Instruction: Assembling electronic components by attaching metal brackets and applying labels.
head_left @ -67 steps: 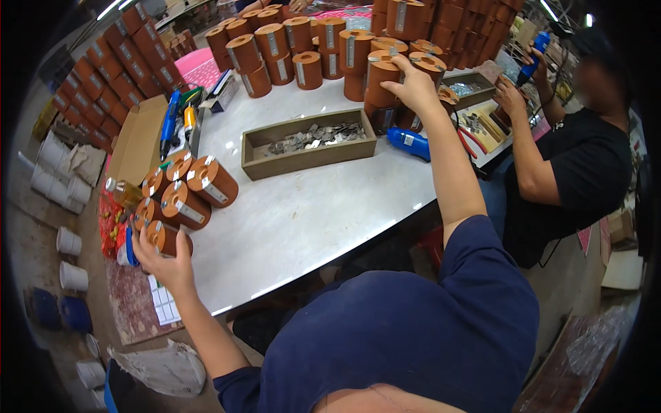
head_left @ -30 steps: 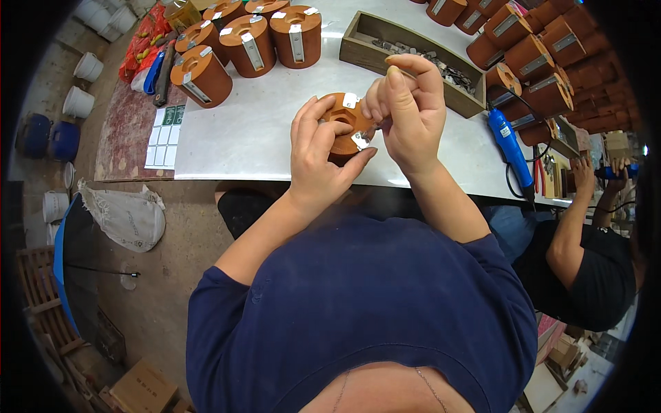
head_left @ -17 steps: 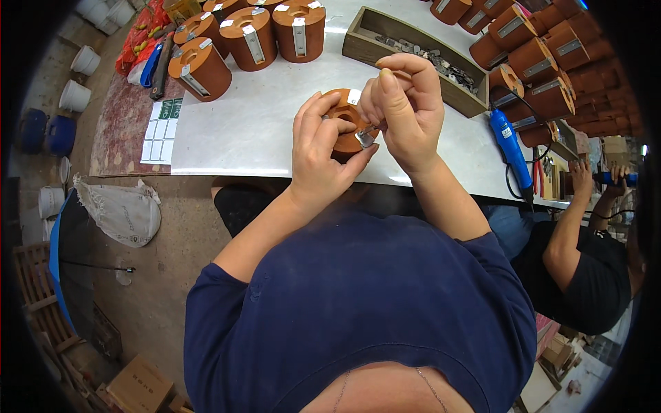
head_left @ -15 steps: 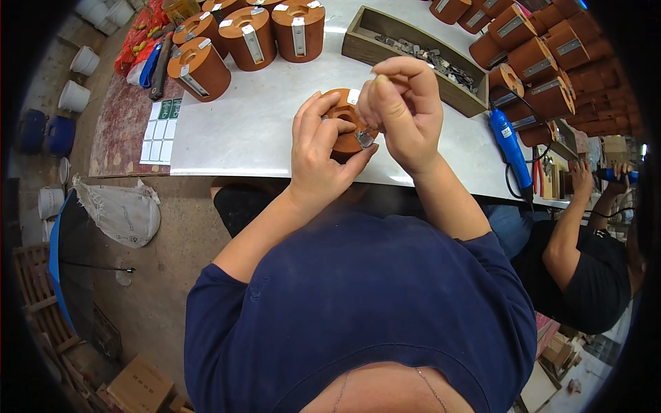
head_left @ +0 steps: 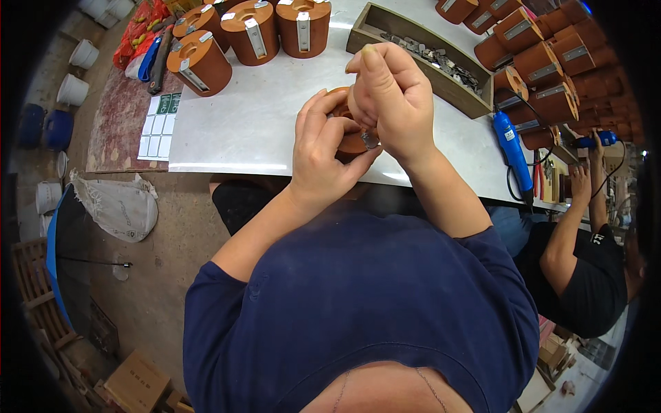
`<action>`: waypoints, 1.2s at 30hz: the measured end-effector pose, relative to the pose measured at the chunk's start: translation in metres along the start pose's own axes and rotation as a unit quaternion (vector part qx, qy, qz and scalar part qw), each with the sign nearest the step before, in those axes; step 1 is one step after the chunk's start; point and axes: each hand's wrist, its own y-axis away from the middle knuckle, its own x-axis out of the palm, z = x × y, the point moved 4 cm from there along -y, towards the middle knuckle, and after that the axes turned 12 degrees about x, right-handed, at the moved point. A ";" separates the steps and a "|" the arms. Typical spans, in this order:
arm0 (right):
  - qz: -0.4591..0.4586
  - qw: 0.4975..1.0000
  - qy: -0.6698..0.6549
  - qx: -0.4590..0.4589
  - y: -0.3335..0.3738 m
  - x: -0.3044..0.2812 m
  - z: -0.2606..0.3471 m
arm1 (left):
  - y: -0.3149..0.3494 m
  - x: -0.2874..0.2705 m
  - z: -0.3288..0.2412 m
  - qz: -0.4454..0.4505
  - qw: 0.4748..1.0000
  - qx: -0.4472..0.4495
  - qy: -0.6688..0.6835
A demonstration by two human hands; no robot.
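left hand point(head_left: 318, 157) cups brown spool point(head_left: 350, 138) | right hand point(head_left: 387, 96) fingers pinching small metal piece point(head_left: 370, 140), hiding spool top | wooden tray point(head_left: 421, 58) behind on table point(head_left: 261, 110) | blue tool point(head_left: 513, 151) right

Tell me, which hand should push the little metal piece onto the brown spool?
Probably the right hand: its fingertips already pinch the small metal piece against the brown spool. The left hand is wrapped around the spool, steadying it.

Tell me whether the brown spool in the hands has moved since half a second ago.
No. The brown spool stays clasped between the left hand and right hand, above the near edge of the white table, just short of the wooden tray.
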 end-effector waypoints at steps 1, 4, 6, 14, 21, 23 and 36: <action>0.010 1.000 0.002 -0.010 -0.001 0.002 0.000 | 0.000 0.000 -0.001 -0.002 1.000 -0.004 0.003; 0.062 0.997 -0.042 -0.007 0.002 0.000 -0.003 | 0.000 -0.001 -0.002 -0.012 1.000 -0.004 0.008; 0.099 0.993 -0.071 -0.011 0.002 -0.002 -0.004 | -0.001 -0.001 -0.001 -0.018 1.000 -0.001 0.008; 0.191 0.976 -0.106 -0.003 0.000 -0.005 -0.003 | 0.001 0.001 0.002 0.007 1.000 -0.004 0.013; 0.188 0.974 -0.128 -0.014 0.001 -0.005 -0.004 | -0.005 -0.003 0.005 0.035 0.998 -0.003 0.054; 0.150 0.983 -0.094 -0.039 0.007 -0.004 -0.004 | -0.007 -0.005 0.003 0.037 0.998 -0.009 0.059; 0.016 0.967 -0.183 -0.178 0.007 -0.057 0.031 | -0.004 -0.034 0.011 0.116 0.976 0.121 -0.138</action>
